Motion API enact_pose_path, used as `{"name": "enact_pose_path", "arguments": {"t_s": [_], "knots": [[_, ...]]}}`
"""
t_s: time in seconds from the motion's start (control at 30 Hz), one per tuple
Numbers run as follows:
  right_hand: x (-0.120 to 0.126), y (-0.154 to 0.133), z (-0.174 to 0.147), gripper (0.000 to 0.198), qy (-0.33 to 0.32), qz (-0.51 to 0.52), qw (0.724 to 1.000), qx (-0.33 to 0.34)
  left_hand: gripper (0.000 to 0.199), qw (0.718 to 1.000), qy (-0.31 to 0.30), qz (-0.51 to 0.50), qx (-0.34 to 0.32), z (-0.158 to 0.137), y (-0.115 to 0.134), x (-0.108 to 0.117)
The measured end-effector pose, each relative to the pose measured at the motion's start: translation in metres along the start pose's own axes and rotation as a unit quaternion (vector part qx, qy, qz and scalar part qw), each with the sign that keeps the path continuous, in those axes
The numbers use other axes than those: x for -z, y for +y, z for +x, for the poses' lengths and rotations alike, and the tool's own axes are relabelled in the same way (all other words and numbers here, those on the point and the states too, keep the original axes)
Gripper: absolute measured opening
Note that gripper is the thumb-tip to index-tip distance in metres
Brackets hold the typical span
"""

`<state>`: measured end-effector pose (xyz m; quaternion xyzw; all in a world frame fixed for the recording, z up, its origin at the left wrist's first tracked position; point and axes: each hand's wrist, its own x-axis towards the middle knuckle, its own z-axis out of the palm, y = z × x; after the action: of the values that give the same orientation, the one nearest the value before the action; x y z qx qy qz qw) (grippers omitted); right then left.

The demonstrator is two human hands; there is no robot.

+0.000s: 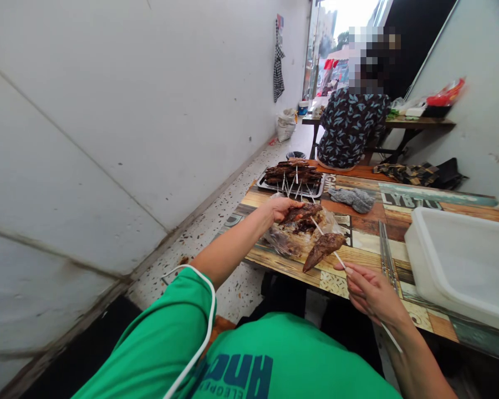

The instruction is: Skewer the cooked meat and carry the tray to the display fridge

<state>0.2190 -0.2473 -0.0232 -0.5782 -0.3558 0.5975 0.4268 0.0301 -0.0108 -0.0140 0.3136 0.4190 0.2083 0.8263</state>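
My right hand (368, 288) is closed around a thin white skewer (340, 259) near the table's front edge. A dark brown piece of meat (324, 250) is threaded on that skewer, whose bare tip points up and left. My left hand (285, 209) grips another dark piece of meat (307, 211) over an open plastic bag (289, 241). More brown meat shows inside the bag. Just behind it, a metal tray (322, 191) bears a heap of skewered meat (293, 173), with several white skewer ends sticking out toward me.
A grey cloth glove (353, 198) and some thin metal skewers (385, 249) lie on the patterned table (361, 241). At the right stands a white plastic tub (461, 271). A person (351, 127) sits ahead, facing away, at another table. The wall (149, 111) runs along my left.
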Motion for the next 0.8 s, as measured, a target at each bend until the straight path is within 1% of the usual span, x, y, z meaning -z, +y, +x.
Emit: {"name": "enact_pose_path", "arguments": {"t_s": [0.2, 0.4, 0.6, 0.7, 0.8], "knots": [[0.0023, 0.003, 0.0006, 0.068, -0.008, -0.001, 1.0, 0.017, 0.014, 1.0, -0.007, 0.021, -0.012, -0.003, -0.0012, -0.0007], [0.0035, 0.0077, 0.0027, 0.068, -0.01, 0.017, 1.0, 0.012, 0.006, 1.0, -0.02, 0.018, -0.015, -0.0039, -0.0029, -0.0004], [0.0034, 0.0096, 0.0042, 0.07, -0.019, 0.024, 0.999, 0.013, 0.014, 1.0, 0.001, 0.027, -0.009, -0.0052, -0.0008, -0.0011], [0.0036, 0.007, 0.0003, 0.071, -0.015, 0.015, 1.0, 0.008, 0.013, 1.0, 0.001, 0.017, -0.004, -0.0071, 0.0006, -0.0023], [0.0035, 0.0037, -0.0047, 0.074, -0.014, 0.011, 1.0, -0.004, 0.016, 1.0, 0.014, 0.005, -0.009, -0.0077, 0.001, -0.0025]]}}
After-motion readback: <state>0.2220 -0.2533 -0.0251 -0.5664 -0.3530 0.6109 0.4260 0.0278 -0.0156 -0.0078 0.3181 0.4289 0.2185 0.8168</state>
